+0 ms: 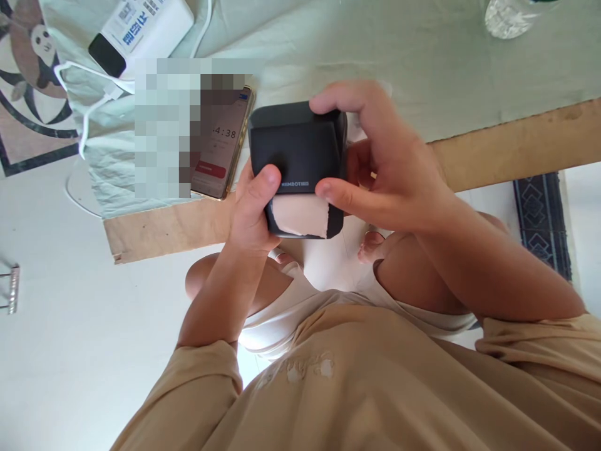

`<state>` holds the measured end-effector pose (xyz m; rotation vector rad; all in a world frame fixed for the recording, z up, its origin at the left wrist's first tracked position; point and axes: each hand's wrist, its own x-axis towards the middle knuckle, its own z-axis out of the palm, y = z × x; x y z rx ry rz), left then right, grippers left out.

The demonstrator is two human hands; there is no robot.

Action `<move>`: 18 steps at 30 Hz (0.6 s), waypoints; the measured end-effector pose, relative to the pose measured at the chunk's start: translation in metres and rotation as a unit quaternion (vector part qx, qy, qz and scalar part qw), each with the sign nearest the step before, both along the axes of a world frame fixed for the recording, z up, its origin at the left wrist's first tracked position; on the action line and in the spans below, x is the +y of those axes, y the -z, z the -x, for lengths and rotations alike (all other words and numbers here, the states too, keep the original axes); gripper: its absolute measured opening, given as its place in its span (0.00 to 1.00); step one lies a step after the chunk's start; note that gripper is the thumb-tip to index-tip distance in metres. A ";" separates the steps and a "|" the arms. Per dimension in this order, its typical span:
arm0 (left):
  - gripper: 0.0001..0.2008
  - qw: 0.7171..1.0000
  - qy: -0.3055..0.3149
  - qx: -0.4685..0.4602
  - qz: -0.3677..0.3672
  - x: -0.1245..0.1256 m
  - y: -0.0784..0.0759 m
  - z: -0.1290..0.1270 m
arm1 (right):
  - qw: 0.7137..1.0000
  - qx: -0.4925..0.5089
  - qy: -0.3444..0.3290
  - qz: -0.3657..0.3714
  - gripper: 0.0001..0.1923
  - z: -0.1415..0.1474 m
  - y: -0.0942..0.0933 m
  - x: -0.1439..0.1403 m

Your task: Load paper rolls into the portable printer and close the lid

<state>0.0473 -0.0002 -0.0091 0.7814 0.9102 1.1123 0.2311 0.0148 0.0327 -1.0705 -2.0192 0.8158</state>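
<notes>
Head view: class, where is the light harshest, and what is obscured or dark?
Head view: the smooth white floor looks nearly washed out toward lower left; head view: pixel blocks cover part of the rectangular, gold-edged phone; head view: the black, boxy plastic device looks dark.

There are two hands, one left hand (253,210) and one right hand (401,166), and they hold one black device (295,147). On the tabletop (516,143) I count one phone (216,144) near the left front corner, one white device (162,34) toward the left edge, and one clear vessel (507,20) far from the front edge.
</notes>
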 end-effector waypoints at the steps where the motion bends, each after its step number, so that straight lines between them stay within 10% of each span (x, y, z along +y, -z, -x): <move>1: 0.22 1.000 -0.003 -0.002 -0.013 -0.001 0.000 -0.001 | 1.000 0.004 -0.002 0.013 0.26 0.002 0.000 -0.001; 18: 0.19 0.997 0.015 -0.013 -0.078 -0.001 0.004 0.001 | 0.993 -0.112 0.020 0.018 0.32 -0.002 0.010 0.002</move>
